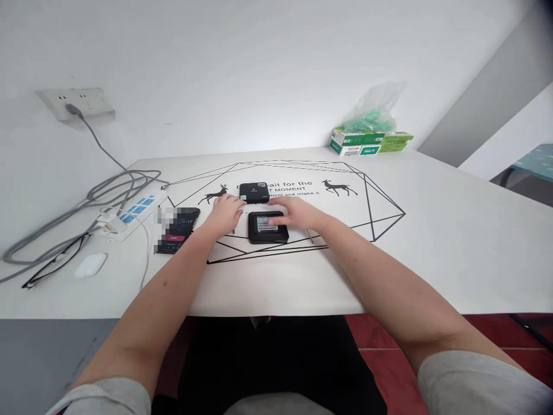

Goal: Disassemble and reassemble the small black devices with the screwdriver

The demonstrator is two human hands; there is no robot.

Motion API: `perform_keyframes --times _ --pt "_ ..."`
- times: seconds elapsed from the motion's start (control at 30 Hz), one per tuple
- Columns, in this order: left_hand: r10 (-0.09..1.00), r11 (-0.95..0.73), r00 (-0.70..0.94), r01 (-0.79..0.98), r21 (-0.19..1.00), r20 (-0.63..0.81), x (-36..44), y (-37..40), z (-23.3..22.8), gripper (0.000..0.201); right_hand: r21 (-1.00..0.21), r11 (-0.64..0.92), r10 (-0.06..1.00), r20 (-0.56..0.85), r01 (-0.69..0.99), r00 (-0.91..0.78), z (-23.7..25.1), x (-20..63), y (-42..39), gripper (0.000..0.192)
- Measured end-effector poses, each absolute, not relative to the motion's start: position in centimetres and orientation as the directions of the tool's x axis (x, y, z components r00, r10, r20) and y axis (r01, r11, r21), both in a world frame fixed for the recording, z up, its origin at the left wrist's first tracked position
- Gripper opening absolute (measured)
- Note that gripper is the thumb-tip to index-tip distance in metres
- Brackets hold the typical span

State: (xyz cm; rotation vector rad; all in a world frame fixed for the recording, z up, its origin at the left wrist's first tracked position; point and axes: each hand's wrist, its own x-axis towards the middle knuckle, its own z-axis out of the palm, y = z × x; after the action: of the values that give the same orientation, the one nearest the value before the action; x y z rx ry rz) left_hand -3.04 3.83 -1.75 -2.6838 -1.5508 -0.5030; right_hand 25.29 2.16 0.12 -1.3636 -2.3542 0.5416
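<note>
Room: white wall, white table [432, 253] printed with black line art and deer.
Near black device [268, 227]: flat at centre, label side up (probably turned for reading or opening).
Far black device [254, 192]: just past it at 12 o'clock, apart.
Left hand [225, 212]: at 10 o'clock of near device, loosely open, fingers resting on table beside far device, holding nothing.
Right hand [298, 213]: from 3 o'clock, fingers spread over near device's far edge, touching, not pinching.
Phone [178, 229]: at 9 o'clock, screen lit.
Power strip [129, 214]: farther left, cables trailing.
</note>
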Motion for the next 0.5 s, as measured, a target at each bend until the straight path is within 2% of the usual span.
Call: perform_keyframes --times 0.07,0.1,0.13,0.2,0.27,0.37,0.5 --pt "0.865 -0.455 0.399 0.879 0.142 0.303 -3.1 4.1 -2.1 0.038 -0.410 0.265 0.962 0.181 0.873 -0.207 0.7 26.1 2.6 0.048" --pt "0.871 -0.442 0.386 0.886 0.139 0.305 -3.1 4.2 -2.3 0.036 -0.393 0.135 0.983 0.165 0.909 -0.075 0.8 26.6 2.9 0.046" --pt "0.872 -0.439 0.385 0.888 0.136 0.301 -3.0 4.3 -2.5 0.035 -0.405 0.028 0.995 0.096 0.914 0.012 0.9 27.1 3.1 0.047" --pt "0.869 -0.452 0.403 0.882 0.131 0.288 -2.9 4.3 -2.9 0.032 -0.512 -0.113 0.993 -0.045 0.851 0.105 0.8 27.7 3.6 0.039" --pt "0.861 -0.472 0.426 0.872 0.128 0.278 -2.7 4.4 -3.2 0.032 -0.591 -0.148 0.989 -0.090 0.793 0.117 0.4 28.0 4.1 0.028" --pt "0.859 -0.480 0.434 0.868 0.131 0.271 -2.5 4.4 -3.6 0.034 -0.721 -0.157 0.984 -0.052 0.675 0.173 -0.3 28.1 4.7 0.023" --pt "0.878 -0.442 0.381 0.878 0.184 0.291 -2.4 4.6 -3.8 0.036 -0.918 -0.115 0.933 0.031 0.378 0.359 -0.7 28.8 5.7 0.021"
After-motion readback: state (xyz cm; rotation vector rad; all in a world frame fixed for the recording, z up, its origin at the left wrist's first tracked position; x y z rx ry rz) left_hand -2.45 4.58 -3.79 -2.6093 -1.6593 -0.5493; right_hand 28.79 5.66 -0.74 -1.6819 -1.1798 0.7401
